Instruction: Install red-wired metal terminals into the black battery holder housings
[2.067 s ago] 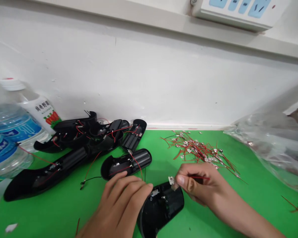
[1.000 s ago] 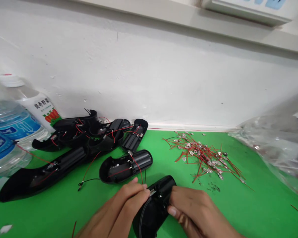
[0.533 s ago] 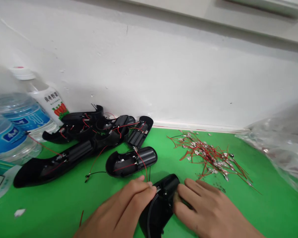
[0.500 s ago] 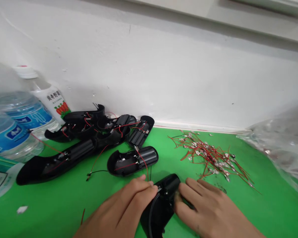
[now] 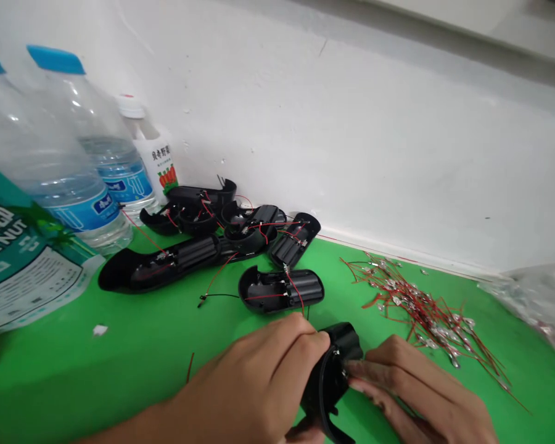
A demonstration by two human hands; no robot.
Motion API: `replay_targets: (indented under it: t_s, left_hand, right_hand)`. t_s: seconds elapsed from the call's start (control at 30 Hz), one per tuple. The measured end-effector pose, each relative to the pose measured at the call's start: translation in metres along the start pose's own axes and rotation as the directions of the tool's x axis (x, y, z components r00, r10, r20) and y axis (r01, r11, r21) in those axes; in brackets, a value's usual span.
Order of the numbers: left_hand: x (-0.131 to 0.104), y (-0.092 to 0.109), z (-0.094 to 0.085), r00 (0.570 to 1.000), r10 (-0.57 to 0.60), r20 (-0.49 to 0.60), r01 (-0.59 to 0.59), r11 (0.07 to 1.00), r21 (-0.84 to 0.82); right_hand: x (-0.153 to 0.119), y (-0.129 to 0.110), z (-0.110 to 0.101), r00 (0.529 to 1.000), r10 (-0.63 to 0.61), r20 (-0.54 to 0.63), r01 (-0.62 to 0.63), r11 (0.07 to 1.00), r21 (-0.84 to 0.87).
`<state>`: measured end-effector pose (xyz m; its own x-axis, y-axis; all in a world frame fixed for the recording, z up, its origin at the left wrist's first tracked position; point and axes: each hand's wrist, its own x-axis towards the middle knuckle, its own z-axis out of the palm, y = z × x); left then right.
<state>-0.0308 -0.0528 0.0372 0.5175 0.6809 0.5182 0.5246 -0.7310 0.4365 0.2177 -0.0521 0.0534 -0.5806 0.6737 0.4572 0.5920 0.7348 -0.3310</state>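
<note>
My left hand is closed around a black plastic housing, a curved shell with a ribbed battery-holder end. The shell is tilted, its hollow side facing me and to the right. My right hand has its fingers pressed together, tips inside the shell beside a small metal contact. Whatever those fingertips pinch is too small or hidden to make out. Just beyond my left hand lies another black housing with red wires. To the right is a pile of red wires with metal tabs.
Several more black wired housings are heaped by the white wall. At left stand water bottles, a white-labelled bottle and a green packet. A clear plastic bag lies at the right on the green tabletop.
The view has shifted left, showing more of the bottles and the packet. The housing in my left hand has been turned and tilted up; my right fingers have moved from its edge to its inside.
</note>
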Motion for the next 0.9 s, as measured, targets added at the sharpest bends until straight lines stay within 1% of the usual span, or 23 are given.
replay_targets:
  t_s: [0.07, 0.13, 0.23, 0.3, 0.33, 0.5, 0.67, 0.77, 0.9]
  left_hand:
    - [0.002, -0.004, 0.002, 0.997, 0.074, -0.035, -0.075, 0.997, -0.009]
    - [0.003, -0.004, 0.003, 0.994, 0.098, -0.046, -0.098, 0.995, 0.0]
    - [0.001, 0.001, 0.001, 1.0, 0.016, -0.013, -0.016, 0.999, 0.032]
    - [-0.001, 0.005, -0.002, 1.0, 0.0, 0.006, 0.0, 1.0, 0.031]
    - [-0.002, 0.006, -0.002, 1.0, 0.01, 0.005, -0.01, 1.0, 0.024]
    - [-0.004, 0.006, -0.002, 0.999, -0.021, -0.024, 0.02, 0.999, -0.051]
    - [-0.002, 0.007, -0.004, 0.997, -0.081, 0.008, 0.081, 0.991, -0.105]
    - [-0.001, 0.007, -0.006, 0.997, -0.076, 0.03, 0.079, 0.99, -0.116]
    - [-0.002, 0.006, -0.006, 0.998, -0.047, 0.03, 0.05, 0.992, -0.115]
  right_hand:
    - [0.001, 0.001, 0.001, 1.0, -0.007, -0.003, 0.007, 1.0, -0.031]
    - [0.002, 0.0, 0.0, 1.0, -0.03, -0.005, 0.03, 0.996, -0.083]
    - [0.002, -0.002, -0.002, 0.997, -0.07, -0.016, 0.066, 0.986, -0.154]
    - [0.001, -0.002, -0.002, 0.997, -0.068, -0.026, 0.063, 0.984, -0.168]
    - [0.0, -0.002, -0.002, 0.998, -0.061, -0.025, 0.056, 0.985, -0.165]
    - [-0.007, 0.002, 0.0, 0.998, -0.059, -0.025, 0.055, 0.989, -0.136]
    - [-0.014, 0.004, 0.003, 1.0, -0.029, -0.006, 0.029, 0.999, -0.033]
    - [-0.013, 0.004, 0.002, 0.999, -0.023, 0.031, 0.022, 1.0, 0.014]
    - [-0.012, 0.005, 0.0, 0.998, -0.022, 0.065, 0.018, 0.998, 0.061]
